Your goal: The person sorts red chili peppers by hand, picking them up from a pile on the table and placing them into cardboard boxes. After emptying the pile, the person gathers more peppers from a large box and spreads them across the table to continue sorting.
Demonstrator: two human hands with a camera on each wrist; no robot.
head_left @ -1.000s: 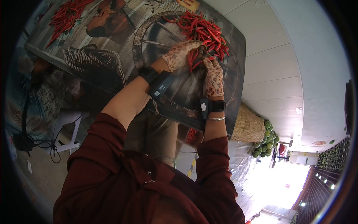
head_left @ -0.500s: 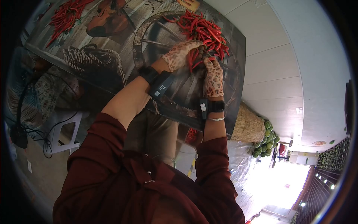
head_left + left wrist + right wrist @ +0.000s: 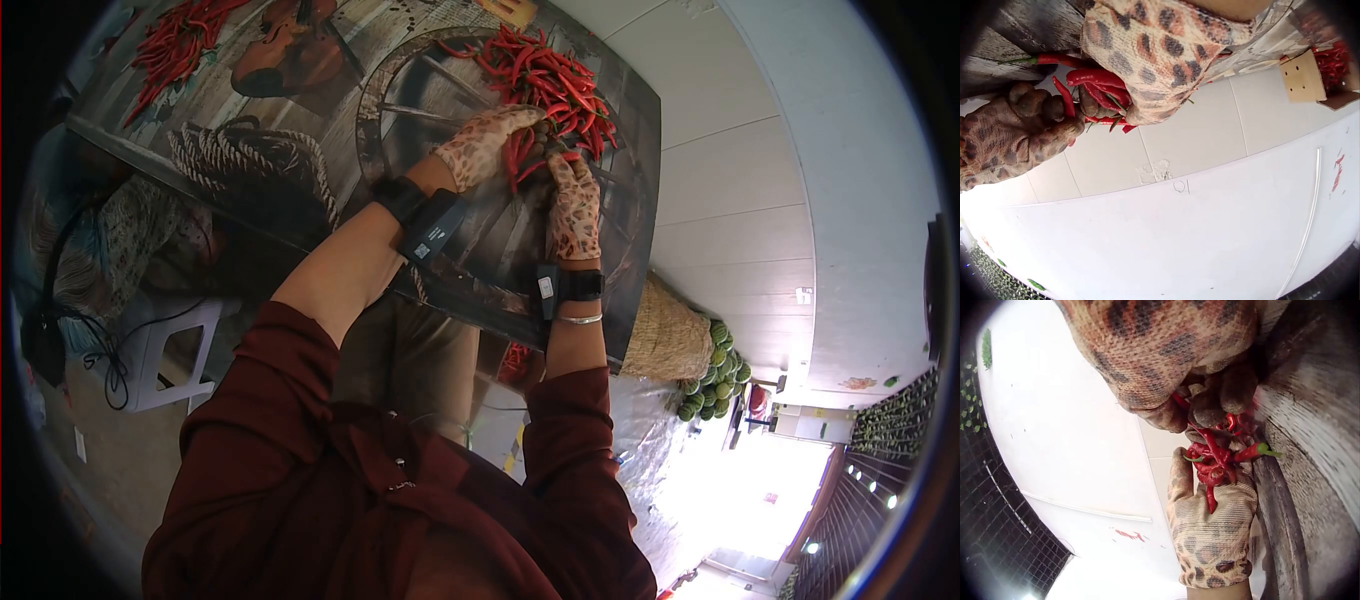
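Speckled gloves cover both hands. My left hand (image 3: 482, 148) grips several red chilies (image 3: 1213, 464), which lie across its palm and fingers in the right wrist view. Close beside it, the dark-stained fingertips of my right hand (image 3: 575, 210) pinch a red chili (image 3: 1064, 95), seen in the left wrist view between the two hands. The large pile of red chilies (image 3: 550, 80) lies on the table just beyond both hands. Part of the right fingers' grip is hidden behind the glove in the right wrist view.
The printed tabletop (image 3: 400, 75) holds a second chili pile (image 3: 180, 45) at the far left. A pale wall stands along the right. A woven basket (image 3: 665, 330) and stacked watermelons (image 3: 718, 378) are at the lower right, a light stool (image 3: 175, 350) at the lower left.
Both hands stay almost in the same place, with the chilies between them. At the left edge, the patterned cloth and hanging cables have shifted, and more of the stool shows than at first.
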